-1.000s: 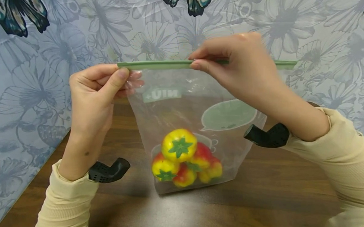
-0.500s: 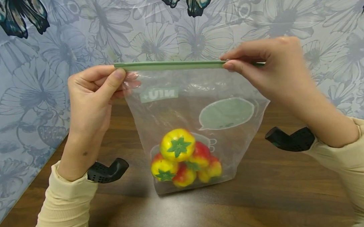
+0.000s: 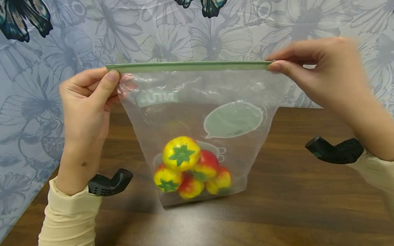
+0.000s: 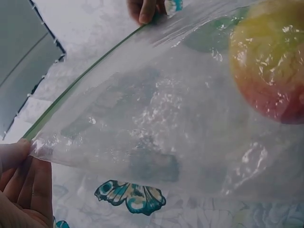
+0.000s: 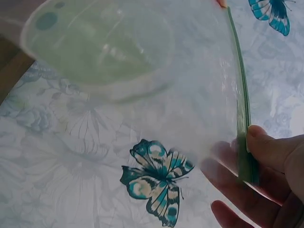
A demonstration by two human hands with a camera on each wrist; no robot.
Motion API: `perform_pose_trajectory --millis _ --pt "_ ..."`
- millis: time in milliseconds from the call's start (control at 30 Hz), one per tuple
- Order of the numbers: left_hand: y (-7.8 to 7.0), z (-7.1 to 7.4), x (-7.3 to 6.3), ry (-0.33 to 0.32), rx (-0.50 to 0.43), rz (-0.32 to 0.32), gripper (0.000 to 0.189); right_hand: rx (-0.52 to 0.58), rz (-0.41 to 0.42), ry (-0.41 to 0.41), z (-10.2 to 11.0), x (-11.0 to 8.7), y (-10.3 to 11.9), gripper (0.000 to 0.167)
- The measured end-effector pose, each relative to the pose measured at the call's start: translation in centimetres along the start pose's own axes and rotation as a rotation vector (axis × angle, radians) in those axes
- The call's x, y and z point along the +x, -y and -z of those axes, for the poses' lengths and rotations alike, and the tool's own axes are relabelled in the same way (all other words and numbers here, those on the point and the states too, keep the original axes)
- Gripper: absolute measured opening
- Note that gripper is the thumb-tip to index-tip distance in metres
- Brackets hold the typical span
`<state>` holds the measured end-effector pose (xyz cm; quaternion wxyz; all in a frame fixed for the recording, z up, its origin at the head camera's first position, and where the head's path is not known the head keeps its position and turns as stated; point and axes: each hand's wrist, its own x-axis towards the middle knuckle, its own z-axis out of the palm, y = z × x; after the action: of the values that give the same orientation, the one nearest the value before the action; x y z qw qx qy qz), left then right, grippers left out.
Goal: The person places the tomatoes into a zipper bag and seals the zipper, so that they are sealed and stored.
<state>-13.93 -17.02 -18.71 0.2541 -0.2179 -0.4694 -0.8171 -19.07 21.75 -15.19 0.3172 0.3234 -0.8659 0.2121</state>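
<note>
A clear zip bag (image 3: 189, 90) stands upright on the table, its green zip strip (image 3: 188, 66) stretched level along the top. My left hand (image 3: 87, 99) pinches the strip's left end, thumb in front and fingers behind the plastic. Toward the other end, my right hand (image 3: 332, 73) pinches the strip between thumb and forefinger. In the right wrist view the right thumb (image 5: 259, 135) presses on the green strip, with fingers behind the film. Several yellow-and-red round fruits (image 3: 181, 153) with green star-shaped caps lie in the bottom of the bag.
The brown wooden table (image 3: 284, 206) lies under the bag. Behind it hangs a pale flower-patterned cloth (image 3: 213, 32) with teal butterflies. Black wrist cameras (image 3: 110, 183) sit at both cream sleeves.
My right hand has slid rightward along the zip strip to near its right end. The left hand keeps its pinch and has shifted slightly left, and the bag has moved left with it.
</note>
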Motion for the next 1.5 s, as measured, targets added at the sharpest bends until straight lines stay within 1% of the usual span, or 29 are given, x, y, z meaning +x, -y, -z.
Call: perform_pose_trajectory --millis 67,133,200,300,433,533,633,733,867,933,967,1033,1167,1300,1500 --pt "-0.1 0.3 0.1 -0.012 -0.02 0.009 0.015 -0.014 -0.022 -0.008 0.6 -0.2 0.6 0.011" --pt "-0.2 0.5 0.2 -0.016 -0.049 0.028 0.015 0.004 -0.056 -0.014 1.1 -0.3 2.0 0.009" --pt "-0.3 0.6 0.3 -0.018 -0.069 0.041 0.013 0.01 -0.066 -0.014 1.4 -0.3 2.9 0.009" --pt "-0.2 0.6 0.4 -0.012 -0.012 0.026 0.013 0.027 -0.086 -0.004 1.5 -0.2 3.7 0.01" --pt "-0.3 0.9 0.7 0.003 0.045 0.121 0.03 0.015 -0.092 0.001 0.7 0.1 2.9 0.015" --pt "0.0 1.6 0.6 0.038 0.068 0.23 0.04 0.017 -0.127 0.016 0.2 0.5 2.5 0.017" --pt "1.0 2.8 0.1 0.104 0.156 0.294 0.04 0.05 -0.193 0.043 -0.4 1.1 2.4 0.018" --pt "2.4 4.5 -0.7 0.224 0.28 0.408 0.045 0.102 -0.253 0.068 -1.0 1.5 1.5 0.017" --pt "5.5 7.0 -2.7 0.427 0.446 0.599 0.056 0.178 -0.339 0.107 -1.8 1.6 -0.2 0.017" --pt "7.1 8.1 -3.8 0.489 0.501 0.675 0.057 0.193 -0.372 0.126 -2.0 1.5 -1.0 0.019" --pt "7.8 8.5 -4.3 0.501 0.513 0.707 0.057 0.208 -0.388 0.135 -2.2 1.4 -1.5 0.02" --pt "8.8 9.3 -5.3 0.506 0.53 0.76 0.056 0.225 -0.421 0.154 -2.3 1.0 -2.3 0.022" --pt "9.9 10.2 -6.6 0.536 0.54 0.84 0.053 0.222 -0.481 0.186 -2.6 -0.4 -4.0 0.026" --pt "10.6 10.6 -7.2 0.595 0.544 0.9 0.053 0.219 -0.53 0.215 -3.2 -2.3 -5.6 0.029" --pt "11.3 11.2 -7.8 0.62 0.532 0.954 0.053 0.222 -0.578 0.241 -4.9 -5.6 -8.0 0.033"
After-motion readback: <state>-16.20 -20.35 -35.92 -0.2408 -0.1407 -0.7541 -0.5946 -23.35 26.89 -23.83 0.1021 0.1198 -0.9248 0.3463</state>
